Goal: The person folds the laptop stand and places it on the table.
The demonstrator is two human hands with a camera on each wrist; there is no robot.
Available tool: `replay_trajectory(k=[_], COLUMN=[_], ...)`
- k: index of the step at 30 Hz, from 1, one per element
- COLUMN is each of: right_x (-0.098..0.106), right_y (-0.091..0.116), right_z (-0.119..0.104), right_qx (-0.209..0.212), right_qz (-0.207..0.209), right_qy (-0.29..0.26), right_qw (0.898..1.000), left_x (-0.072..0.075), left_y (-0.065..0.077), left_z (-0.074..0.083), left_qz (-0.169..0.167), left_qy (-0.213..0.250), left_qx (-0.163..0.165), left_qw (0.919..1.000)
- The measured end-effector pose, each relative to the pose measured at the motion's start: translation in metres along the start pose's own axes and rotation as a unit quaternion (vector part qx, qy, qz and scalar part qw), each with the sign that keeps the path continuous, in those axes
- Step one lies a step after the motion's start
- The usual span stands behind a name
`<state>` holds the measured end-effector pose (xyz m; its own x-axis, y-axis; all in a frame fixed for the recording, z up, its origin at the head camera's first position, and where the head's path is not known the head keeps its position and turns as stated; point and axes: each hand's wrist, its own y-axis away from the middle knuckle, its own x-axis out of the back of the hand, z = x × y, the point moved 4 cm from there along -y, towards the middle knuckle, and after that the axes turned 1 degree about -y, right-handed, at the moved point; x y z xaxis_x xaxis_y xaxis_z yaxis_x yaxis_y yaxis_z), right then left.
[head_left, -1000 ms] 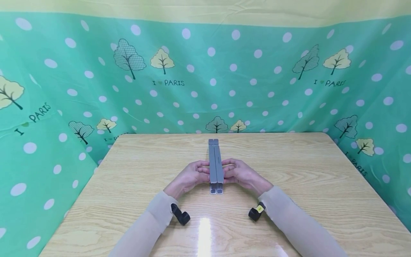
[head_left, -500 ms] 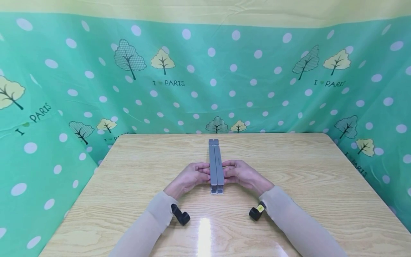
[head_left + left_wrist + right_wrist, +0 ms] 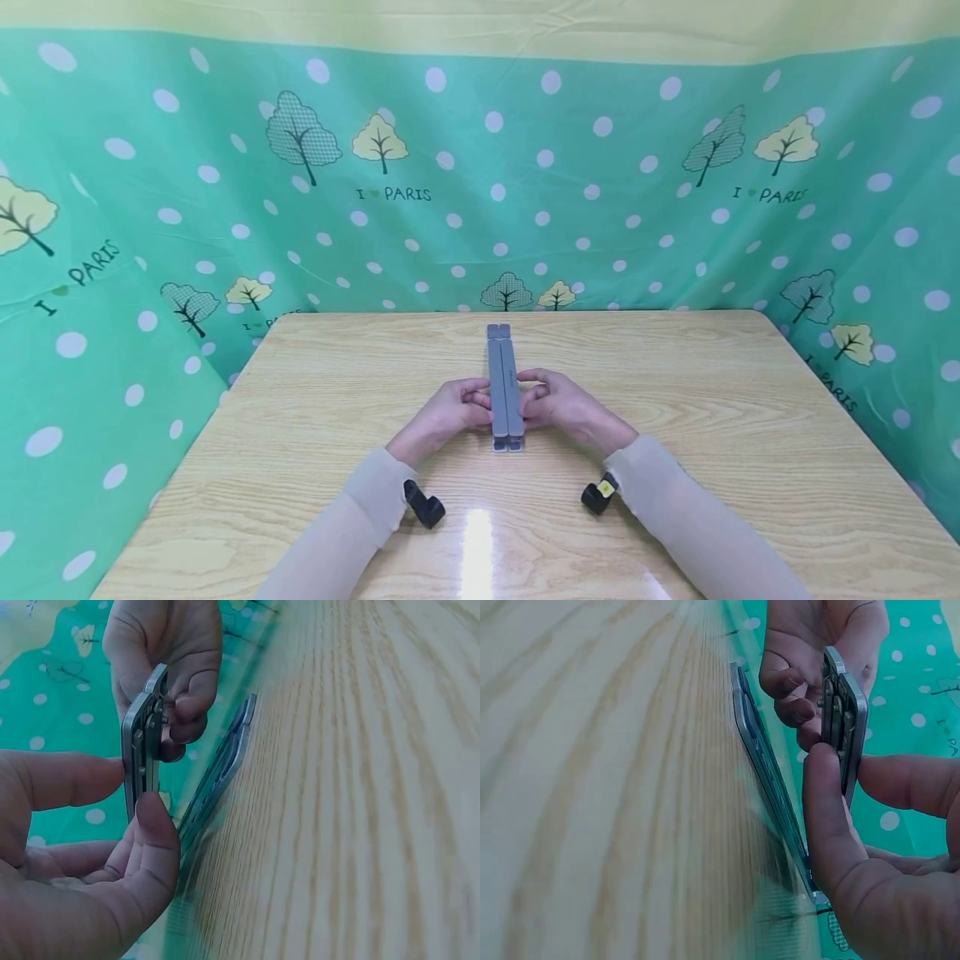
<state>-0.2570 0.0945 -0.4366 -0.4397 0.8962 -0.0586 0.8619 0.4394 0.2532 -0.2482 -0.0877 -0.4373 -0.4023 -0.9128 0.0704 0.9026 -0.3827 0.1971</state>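
A grey folding laptop stand (image 3: 498, 383), folded narrow, stands at the middle of the table with its long side pointing away from me. Its upper bars (image 3: 135, 754) are tilted up off the lower bars (image 3: 769, 780), which lie on the wood. My left hand (image 3: 448, 410) pinches the upper bars from the left, thumb and forefinger on either face. From the right, my right hand (image 3: 566, 407) pinches the same bars. At the near end, the lower bars' dark pads (image 3: 507, 446) just show below the upper bars.
The light wooden table (image 3: 300, 367) reaches back to a green dotted curtain (image 3: 420, 167), which hangs along the rear and both sides. A black wrist mount (image 3: 423, 504) is on the left sleeve, and another black mount (image 3: 597, 497) is on the right one.
The near end of the upper bars has come lower and nearer me, covering more of the lower bars. Both hands keep their grip and have barely shifted.
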Motion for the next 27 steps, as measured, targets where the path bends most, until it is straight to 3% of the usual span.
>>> replay_trajectory(k=[5, 9, 20, 27], right_x=[-0.0018, -0.0036, -0.0058, -0.0076], right_y=[-0.0009, -0.0002, -0.0015, -0.0026], right_z=[0.0000, -0.0021, -0.0041, -0.0055], right_qx=[0.005, 0.006, -0.009, 0.005], right_qz=[-0.001, 0.004, 0.023, 0.021], right_qy=[0.040, 0.088, 0.195, 0.252], right_qw=[0.999, 0.996, 0.980, 0.968], left_x=[-0.0008, -0.0024, -0.0064, -0.0079], left_y=[0.0022, 0.0024, -0.0006, 0.0008], left_z=[0.0028, 0.0038, 0.0036, 0.0049], left_qz=[0.009, 0.007, -0.013, -0.013], left_qy=[-0.076, -0.111, -0.171, -0.178], left_qx=[-0.015, -0.013, -0.011, 0.002], left_qw=[0.9970, 0.9937, 0.9851, 0.9840])
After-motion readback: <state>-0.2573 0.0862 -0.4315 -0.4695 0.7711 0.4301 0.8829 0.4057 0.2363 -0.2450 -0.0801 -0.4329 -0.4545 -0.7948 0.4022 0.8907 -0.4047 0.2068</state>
